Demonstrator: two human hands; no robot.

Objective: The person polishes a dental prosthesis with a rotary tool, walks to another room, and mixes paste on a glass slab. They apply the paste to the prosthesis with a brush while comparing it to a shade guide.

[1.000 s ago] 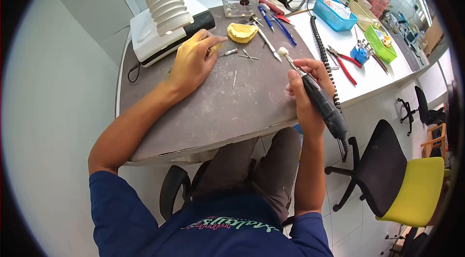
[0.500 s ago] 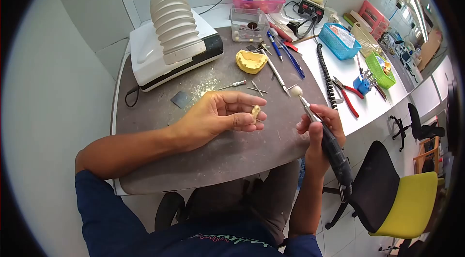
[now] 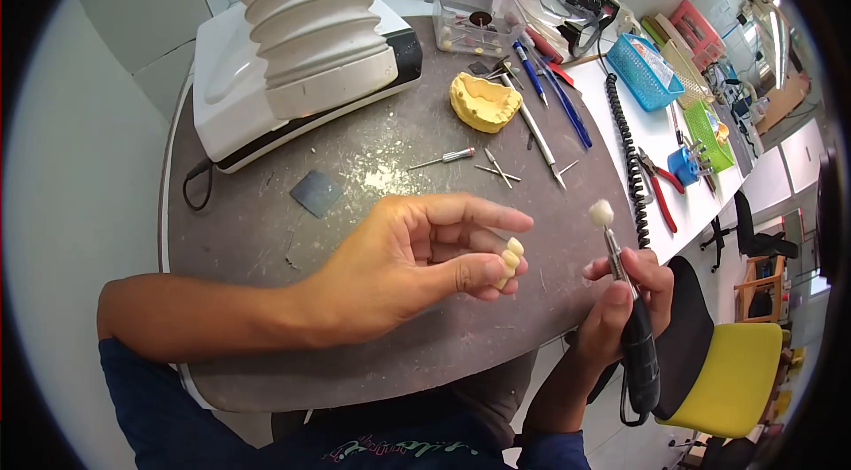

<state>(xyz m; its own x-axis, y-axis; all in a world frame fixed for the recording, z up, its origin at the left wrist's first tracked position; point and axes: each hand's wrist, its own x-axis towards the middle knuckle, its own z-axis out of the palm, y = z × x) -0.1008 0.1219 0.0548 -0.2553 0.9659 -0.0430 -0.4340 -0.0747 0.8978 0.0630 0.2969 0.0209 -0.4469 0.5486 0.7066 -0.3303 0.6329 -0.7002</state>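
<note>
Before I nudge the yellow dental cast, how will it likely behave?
The yellow dental cast looks rigid and plaster-like, so probably won't flex. Its raised, uneven rim may chip if squeezed. Broad and low, it should slide rather than tip.

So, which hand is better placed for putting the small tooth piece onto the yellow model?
Probably left: the left hand holds the tooth piece, while the right hand grips the black handpiece.

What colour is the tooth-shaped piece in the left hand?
Pale cream; the tooth-shaped piece shows best in the head view.
</note>
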